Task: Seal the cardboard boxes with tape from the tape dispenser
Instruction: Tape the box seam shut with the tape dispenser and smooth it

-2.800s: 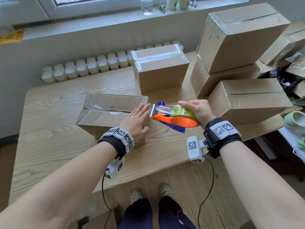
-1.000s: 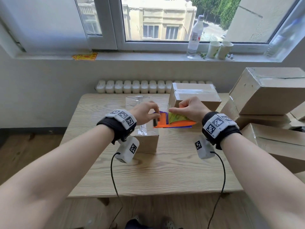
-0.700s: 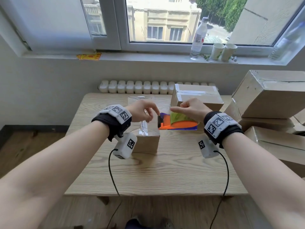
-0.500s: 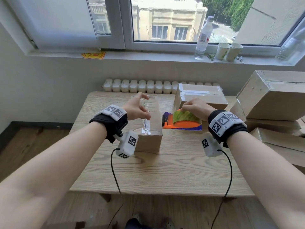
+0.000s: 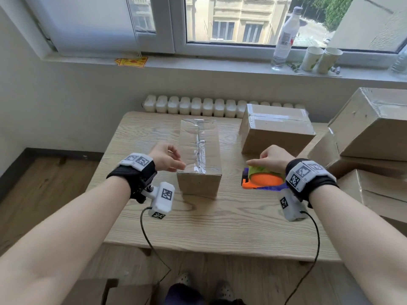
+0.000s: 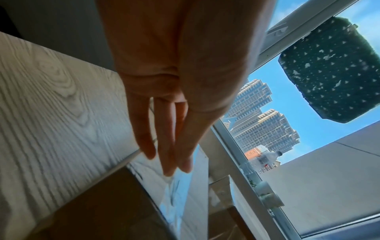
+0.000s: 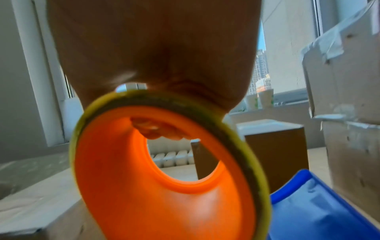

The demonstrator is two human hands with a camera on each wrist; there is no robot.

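Wooden table [image 5: 220, 227] runs left-right under the window; near edge bare, wide open strip of top between near edge and the boxes. Far edge sits vs. the radiator [image 5: 198, 105].

Stack of cardboard boxes [image 5: 372, 124] at rt side, overhanging/abutting the table's rt edge; tape visible on top box edges. Little free room on that side.

Taped box [image 5: 275, 130] far-right on table, clear tape band across its top. Gap betw. it and the stack is narrow.

Centre box [image 5: 199, 148]: long axis near-far, clear tape down the top seam, wrinkled mid-way; tape covers much of the top. Near face plain cardboard. Open table to its left as far as the left edge, and an open lane on its rt toward the dispenser.

Tape dispenser [image 5: 263, 179]: orange body, green-yellow roll, blue part underneath; right of centre box, well apart from it, near side of taped box. Whether it rests on the table or hangs just above: can't tell.

Right hand [image 5: 272, 158] on top of dispenser, fingers curled over the roll and through the orange core (rt wrist view) – gripping it.

Left hand [image 5: 165, 158] just left of centre box's near-left top edge, fingers loosely extended, holding nothing; fingertips [image 6: 168, 168] at the edge, contact not clear.

Windowsill: bottle [image 5: 285, 38], two paper cups [image 5: 320, 59].
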